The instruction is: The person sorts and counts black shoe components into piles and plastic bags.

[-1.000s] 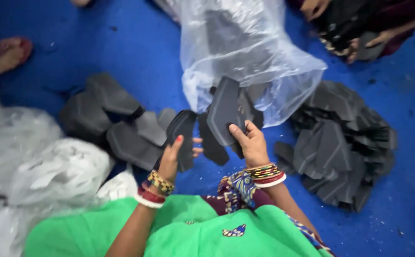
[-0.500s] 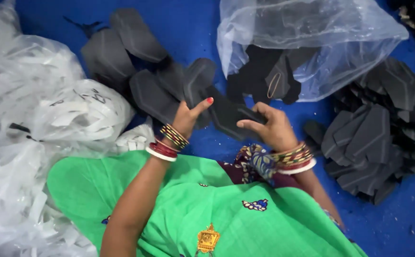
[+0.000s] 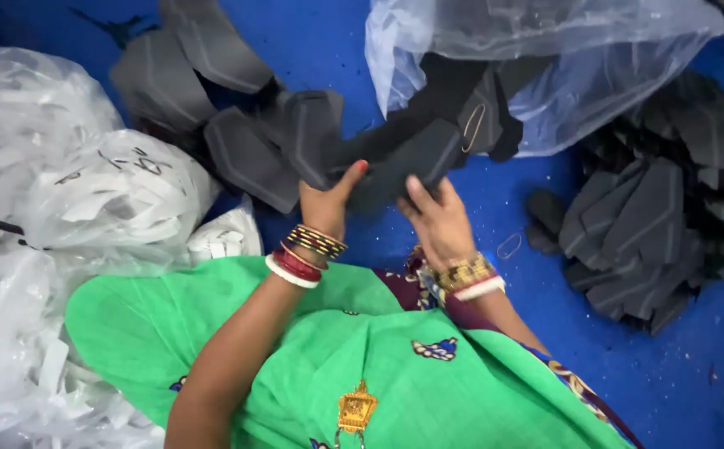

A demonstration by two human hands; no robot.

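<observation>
Hands: left hand (image 3: 325,204) and right hand (image 3: 437,218) clasp dark sole (image 3: 403,162) | plastic bag (image 3: 545,75) mouth just beyond

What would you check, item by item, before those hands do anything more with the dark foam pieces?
1. Left hand has a firm hold on a dark foam piece: ok, thumb and fingers wrap its lower edge.
2. Right hand has a hold on the long dark piece: ok, fingers press on it.
3. Clear plastic bag is open towards the hands: ok, dark pieces poke out of its mouth.
4. How many pieces each hand holds: cannot tell, they overlap.
5. Pile of dark pieces on the blue floor lies apart from the hands: ok.
6. White bags of strips lie off to the left of the hands: ok.
</observation>
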